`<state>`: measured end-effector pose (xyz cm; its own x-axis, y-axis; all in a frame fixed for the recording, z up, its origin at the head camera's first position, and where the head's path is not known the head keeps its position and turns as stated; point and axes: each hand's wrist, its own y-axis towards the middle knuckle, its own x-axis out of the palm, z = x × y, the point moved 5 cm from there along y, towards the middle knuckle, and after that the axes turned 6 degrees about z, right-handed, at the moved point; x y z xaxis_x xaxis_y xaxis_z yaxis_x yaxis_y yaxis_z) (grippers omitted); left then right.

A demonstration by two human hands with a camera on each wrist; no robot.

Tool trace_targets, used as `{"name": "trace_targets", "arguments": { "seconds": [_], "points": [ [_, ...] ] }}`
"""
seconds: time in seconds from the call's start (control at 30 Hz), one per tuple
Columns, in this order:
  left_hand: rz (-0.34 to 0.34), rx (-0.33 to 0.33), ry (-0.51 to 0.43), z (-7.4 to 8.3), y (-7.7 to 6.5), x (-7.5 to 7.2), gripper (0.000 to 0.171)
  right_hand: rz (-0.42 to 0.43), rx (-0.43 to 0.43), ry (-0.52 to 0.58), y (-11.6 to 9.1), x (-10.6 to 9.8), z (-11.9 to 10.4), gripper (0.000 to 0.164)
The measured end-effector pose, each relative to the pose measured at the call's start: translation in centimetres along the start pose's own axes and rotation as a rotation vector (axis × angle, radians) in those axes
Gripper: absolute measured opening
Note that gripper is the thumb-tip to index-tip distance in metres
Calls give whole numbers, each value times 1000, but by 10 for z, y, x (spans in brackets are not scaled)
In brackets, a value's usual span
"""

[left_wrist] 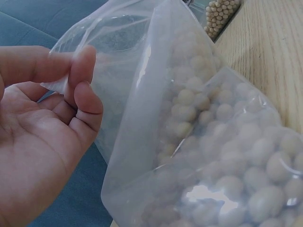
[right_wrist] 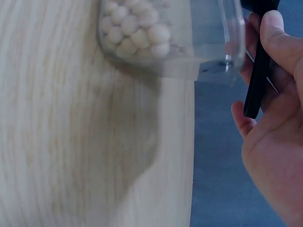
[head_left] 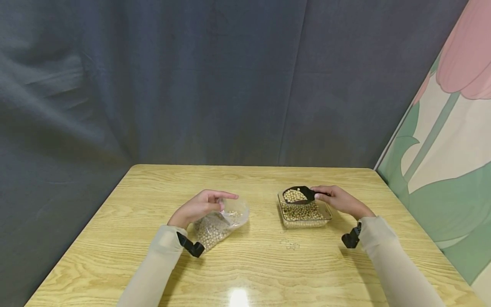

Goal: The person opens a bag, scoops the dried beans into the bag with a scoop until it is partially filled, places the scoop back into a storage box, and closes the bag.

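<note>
My left hand (head_left: pixel 197 207) pinches the rim of a clear plastic bag (left_wrist: pixel 128 165) between thumb and fingers, keeping its mouth raised. Round pale beans (left_wrist: pixel 265 203) fill the bag's lower part, which lies on the table at the left. On the right, my right hand (head_left: pixel 337 199) grips the handle of a black scoop (head_left: pixel 309 192). Pale beans (head_left: pixel 294 195) lie in the scoop's bowl, above the back of a clear rectangular container (head_left: pixel 304 223) that holds more of them. In the right wrist view, the black handle (right_wrist: pixel 258 80) runs between thumb and fingers.
Both the bag and the container stand on a wood-grain table (head_left: pixel 245 264). Small clear loops (head_left: pixel 289 244) lie in front of the container. A dark curtain (head_left: pixel 215 85) hangs behind the table, and a wall with painted flowers (head_left: pixel 452 179) stands at the right.
</note>
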<state>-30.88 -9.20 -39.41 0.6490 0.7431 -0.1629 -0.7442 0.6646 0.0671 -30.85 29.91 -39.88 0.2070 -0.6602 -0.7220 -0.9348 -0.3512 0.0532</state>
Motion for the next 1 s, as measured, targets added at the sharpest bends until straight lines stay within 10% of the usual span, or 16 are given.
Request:
{"name": "trace_targets", "arguments": {
  "seconds": [1.0],
  "points": [
    [35, -34, 29, 0, 1, -2, 43, -14, -115, 27, 28, 18, -58, 56]
  ]
}}
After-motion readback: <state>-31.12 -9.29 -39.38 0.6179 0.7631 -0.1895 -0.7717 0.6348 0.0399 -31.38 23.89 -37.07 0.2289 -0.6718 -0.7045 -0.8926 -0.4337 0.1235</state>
